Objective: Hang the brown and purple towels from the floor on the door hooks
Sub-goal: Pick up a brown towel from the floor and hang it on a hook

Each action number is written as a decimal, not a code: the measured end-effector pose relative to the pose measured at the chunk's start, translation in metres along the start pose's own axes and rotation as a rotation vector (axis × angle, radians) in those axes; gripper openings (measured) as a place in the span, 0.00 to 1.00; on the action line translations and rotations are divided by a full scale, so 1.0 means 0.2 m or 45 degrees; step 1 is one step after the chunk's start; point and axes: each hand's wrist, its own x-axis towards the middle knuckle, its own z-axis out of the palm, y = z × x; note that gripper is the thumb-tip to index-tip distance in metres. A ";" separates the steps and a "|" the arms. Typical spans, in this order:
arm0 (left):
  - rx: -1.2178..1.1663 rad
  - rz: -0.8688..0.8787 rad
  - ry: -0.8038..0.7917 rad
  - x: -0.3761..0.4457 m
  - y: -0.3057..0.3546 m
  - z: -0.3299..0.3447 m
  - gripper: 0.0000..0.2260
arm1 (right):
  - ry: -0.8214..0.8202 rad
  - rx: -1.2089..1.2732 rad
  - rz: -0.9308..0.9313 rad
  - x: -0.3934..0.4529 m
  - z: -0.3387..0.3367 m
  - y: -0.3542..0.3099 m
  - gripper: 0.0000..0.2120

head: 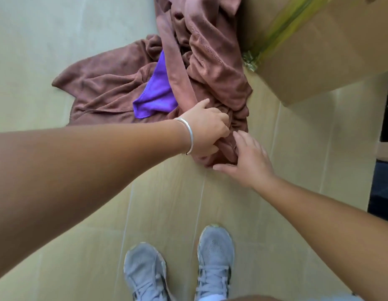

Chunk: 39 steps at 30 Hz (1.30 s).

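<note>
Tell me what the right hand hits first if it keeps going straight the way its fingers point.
The right hand points up-left, fingertips already at the near edge of the brown towel. It would likely press into that bunched fold, then meet the left hand gripping it.

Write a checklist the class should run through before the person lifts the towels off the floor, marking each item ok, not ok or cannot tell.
1. Left hand grips the brown towel: ok, its fingers are curled into the bunched fabric.
2. Right hand has a grip: not ok, its fingers lie straight against the towel's near edge.
3. Purple towel free to lift: not ok, it lies tucked between brown folds and no hand touches it.
4. Cardboard box clear of the towel: not ok, the brown fabric lies right against its side.
5. Shoes off the fabric: ok, both stand on bare floor.
6. Door hooks within reach: cannot tell, none in view.
</note>
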 end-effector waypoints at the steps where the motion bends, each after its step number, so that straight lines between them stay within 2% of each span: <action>1: -0.014 -0.027 0.008 -0.07 0.01 -0.09 0.12 | -0.021 0.103 0.015 -0.05 -0.06 -0.05 0.50; 6: -0.079 -0.160 0.047 -0.49 -0.05 -0.63 0.17 | 0.048 0.611 -0.035 -0.32 -0.49 -0.38 0.28; 8: -0.164 -0.207 0.162 -0.65 -0.08 -0.83 0.18 | 0.004 0.756 -0.036 -0.41 -0.67 -0.53 0.26; 11: -0.374 -0.240 0.434 -0.89 -0.09 -1.13 0.11 | -0.022 0.665 -0.089 -0.54 -0.90 -0.74 0.29; 14: -0.554 -0.391 0.675 -1.09 -0.09 -1.37 0.10 | 0.025 0.596 -0.152 -0.63 -1.08 -0.94 0.37; 16: -0.604 -0.528 0.764 -1.23 -0.09 -1.51 0.10 | 0.060 0.598 -0.241 -0.68 -1.19 -1.08 0.30; 18: -0.676 -0.611 0.855 -1.37 -0.11 -1.62 0.10 | 0.101 0.611 -0.294 -0.73 -1.26 -1.20 0.16; 20: -0.734 -0.691 0.938 -1.55 -0.12 -1.72 0.09 | 0.072 0.544 -0.305 -0.76 -1.32 -1.33 0.13; 24: -0.802 -0.875 1.114 -1.95 -0.15 -1.83 0.09 | -0.075 0.439 -0.330 -0.80 -1.41 -1.57 0.07; 27: -0.811 -1.010 1.175 -2.30 -0.16 -1.86 0.08 | -0.071 0.282 -0.479 -0.84 -1.49 -1.81 0.07; 29: -0.798 -1.156 1.196 -2.55 -0.16 -1.86 0.07 | -0.153 0.186 -0.648 -0.90 -1.56 -2.02 0.06; 32: -0.738 -1.430 1.151 -2.94 -0.15 -1.82 0.12 | -0.283 0.013 -0.844 -0.97 -1.64 -2.34 0.12; 35: -0.741 -1.718 1.042 -3.32 -0.05 -1.77 0.08 | -0.237 -0.238 -1.023 -1.04 -1.68 -2.68 0.09; 39: -0.776 -2.020 1.054 -3.69 0.17 -1.72 0.09 | -0.177 -0.273 -1.369 -1.22 -1.71 -3.02 0.07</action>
